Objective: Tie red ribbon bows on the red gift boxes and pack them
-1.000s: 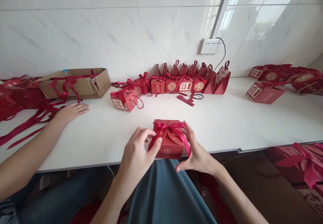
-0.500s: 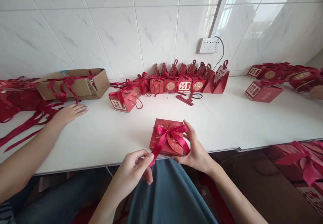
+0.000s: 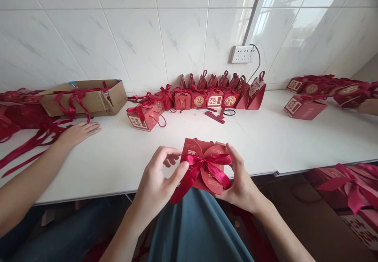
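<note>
A red gift box (image 3: 214,149) with a crimson ribbon bow (image 3: 203,163) on its top is tilted at the front edge of the white table. My right hand (image 3: 243,179) grips the box's right side, thumb and fingers around its edge. On the left side, my left hand (image 3: 161,175) pinches the bow's left loop between thumb and forefinger. One ribbon tail hangs below the left thumb.
Another person's hand (image 3: 79,133) lies on the white table (image 3: 124,155) at the left, near loose ribbons and a cardboard box (image 3: 110,98). Red boxes (image 3: 214,98) line the wall. More boxes (image 3: 305,106) stand right, beside another hand (image 3: 368,106).
The red box has been lifted and tilted, shifting slightly right with my right hand. My left hand has moved up from the ribbon tail to the left loop. Another hand shows more at far right.
</note>
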The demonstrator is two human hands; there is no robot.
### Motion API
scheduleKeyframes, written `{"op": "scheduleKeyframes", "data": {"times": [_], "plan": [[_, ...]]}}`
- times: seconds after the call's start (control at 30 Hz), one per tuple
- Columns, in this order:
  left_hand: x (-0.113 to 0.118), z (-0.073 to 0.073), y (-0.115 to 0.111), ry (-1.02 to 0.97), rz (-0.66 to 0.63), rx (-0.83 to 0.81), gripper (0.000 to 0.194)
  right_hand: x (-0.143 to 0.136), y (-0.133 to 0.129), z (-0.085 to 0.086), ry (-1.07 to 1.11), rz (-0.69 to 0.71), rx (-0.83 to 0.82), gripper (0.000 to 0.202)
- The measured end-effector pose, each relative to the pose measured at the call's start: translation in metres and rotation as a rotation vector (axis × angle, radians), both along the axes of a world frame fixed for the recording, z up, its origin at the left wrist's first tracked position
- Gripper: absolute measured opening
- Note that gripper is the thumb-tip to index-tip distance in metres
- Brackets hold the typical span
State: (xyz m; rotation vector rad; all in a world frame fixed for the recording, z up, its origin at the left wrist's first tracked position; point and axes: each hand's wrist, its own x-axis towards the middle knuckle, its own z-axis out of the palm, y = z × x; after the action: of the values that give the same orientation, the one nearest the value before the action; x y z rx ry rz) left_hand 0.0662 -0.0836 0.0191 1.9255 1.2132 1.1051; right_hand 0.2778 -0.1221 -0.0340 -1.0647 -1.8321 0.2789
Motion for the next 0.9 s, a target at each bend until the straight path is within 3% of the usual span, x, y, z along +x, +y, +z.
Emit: {"op": "scheduleKeyframes", "data": {"times": [0.2, 0.27, 0.4, 0.53, 0.77, 0.9], "plan": [[0.012, 0.008, -0.008, -0.089, -0.017, 0.118, 0.008, 0.002, -0.009, 0.003, 0.012, 0.029, 0.066, 0.106], [0.014, 0.01, -0.018, -0.074, -0.015, 0.287, 0.004, 0.001, -0.011, 0.003, 0.037, 0.031, 0.073, 0.107], [0.019, 0.014, -0.038, 0.133, -0.138, 0.752, 0.02, -0.002, -0.014, 0.003, 0.068, 0.024, 0.077, 0.106], [0.025, 0.015, -0.049, 0.282, -0.144, 0.978, 0.024, -0.004, -0.017, 0.004, 0.106, 0.022, 0.106, 0.105], [0.028, 0.013, -0.055, 0.248, -0.144, 1.001, 0.024, -0.003, -0.02, 0.004, 0.142, 0.019, 0.141, 0.105], [0.025, 0.019, -0.053, 0.198, -0.19, 0.897, 0.023, -0.002, -0.021, 0.004, 0.153, 0.018, 0.139, 0.105]]}}
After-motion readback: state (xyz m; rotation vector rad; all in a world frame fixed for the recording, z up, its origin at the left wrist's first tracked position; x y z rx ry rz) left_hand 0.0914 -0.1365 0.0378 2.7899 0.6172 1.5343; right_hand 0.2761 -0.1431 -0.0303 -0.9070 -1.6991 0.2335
